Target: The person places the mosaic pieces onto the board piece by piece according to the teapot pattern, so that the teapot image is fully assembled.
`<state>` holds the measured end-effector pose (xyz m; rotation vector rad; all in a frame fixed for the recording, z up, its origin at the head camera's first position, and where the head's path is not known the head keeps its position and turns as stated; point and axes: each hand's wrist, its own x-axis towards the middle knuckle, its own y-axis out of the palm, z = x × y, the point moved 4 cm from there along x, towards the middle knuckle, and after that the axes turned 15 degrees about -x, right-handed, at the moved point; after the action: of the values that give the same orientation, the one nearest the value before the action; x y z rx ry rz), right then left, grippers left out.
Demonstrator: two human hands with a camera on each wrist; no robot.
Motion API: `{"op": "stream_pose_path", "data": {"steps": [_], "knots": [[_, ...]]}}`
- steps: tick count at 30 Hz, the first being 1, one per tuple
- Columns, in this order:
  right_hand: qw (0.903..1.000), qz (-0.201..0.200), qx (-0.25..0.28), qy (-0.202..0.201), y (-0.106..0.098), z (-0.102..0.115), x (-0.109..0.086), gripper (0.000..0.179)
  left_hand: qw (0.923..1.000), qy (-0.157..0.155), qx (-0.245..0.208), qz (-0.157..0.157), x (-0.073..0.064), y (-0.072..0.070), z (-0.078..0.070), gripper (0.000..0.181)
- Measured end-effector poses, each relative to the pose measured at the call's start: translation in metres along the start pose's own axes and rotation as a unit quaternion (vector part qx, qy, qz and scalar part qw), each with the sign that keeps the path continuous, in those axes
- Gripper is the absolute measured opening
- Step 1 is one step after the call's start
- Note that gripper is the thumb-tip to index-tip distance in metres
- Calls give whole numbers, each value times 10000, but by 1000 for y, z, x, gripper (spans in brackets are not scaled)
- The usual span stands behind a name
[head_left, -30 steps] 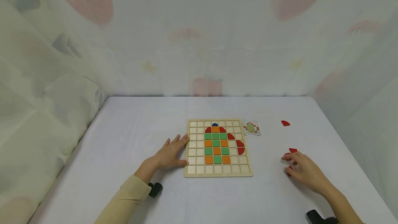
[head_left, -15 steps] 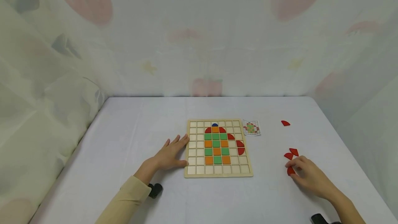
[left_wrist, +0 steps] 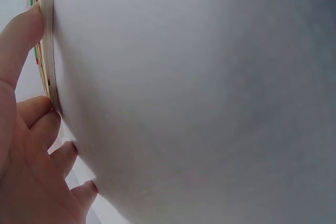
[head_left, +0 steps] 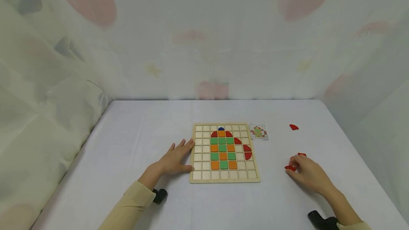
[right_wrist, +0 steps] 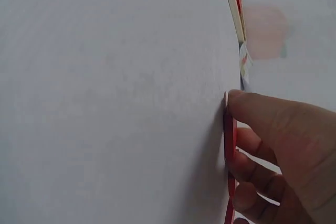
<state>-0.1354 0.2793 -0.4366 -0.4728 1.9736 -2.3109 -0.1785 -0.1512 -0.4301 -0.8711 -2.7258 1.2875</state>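
Note:
A wooden grid board (head_left: 225, 181) lies on the table, with green and orange squares, red quarter-circles and a blue half-round piece set in its cells. My left hand (head_left: 175, 159) rests against the board's left edge with its fingers spread; the left wrist view shows the thumb and fingertips at the rim. Right of the board, my right hand (head_left: 309, 176) pinches a red quarter-circle tile (head_left: 290, 168) between thumb and fingers, low over the table. Partly hidden behind that hand lies another red tile (head_left: 301, 154). More red tiles show below the fingers in the right wrist view.
A small printed card (head_left: 258, 132) with a coloured grid picture lies beside the board's upper right corner. Farther right is a lone red quarter-circle tile (head_left: 294, 127). A patterned cloth wall (head_left: 204, 45) rises at the table's back edge.
My right hand has taken hold of a red tile and brought it slightly left and away from me, now covering some of the other tiles. The left hand has stayed still.

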Motion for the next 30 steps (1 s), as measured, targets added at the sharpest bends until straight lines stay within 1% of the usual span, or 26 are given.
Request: {"op": "stream_pose_path", "data": {"steps": [5,10,13,19,22,26,30], "knots": [[9984,375,-179,392,2,3,5,24,10000,-57,18,1,0,0,-1,89],[9974,500,-123,514,3,3,6,21,10000,-70,34,8,0,0,0,88],[9981,503,-4,365,2,3,6,20,10000,-66,72,14,1,1,1,88],[9991,183,76,-368,-4,3,1,36,9999,-84,68,17,1,1,2,88],[9981,81,138,-596,-5,3,0,39,9999,-90,70,12,1,0,2,88],[9972,90,247,-698,-4,2,0,36,9999,-100,87,13,1,1,1,88],[9976,103,262,-627,-2,2,1,30,9999,-101,71,13,0,1,1,88]]}}
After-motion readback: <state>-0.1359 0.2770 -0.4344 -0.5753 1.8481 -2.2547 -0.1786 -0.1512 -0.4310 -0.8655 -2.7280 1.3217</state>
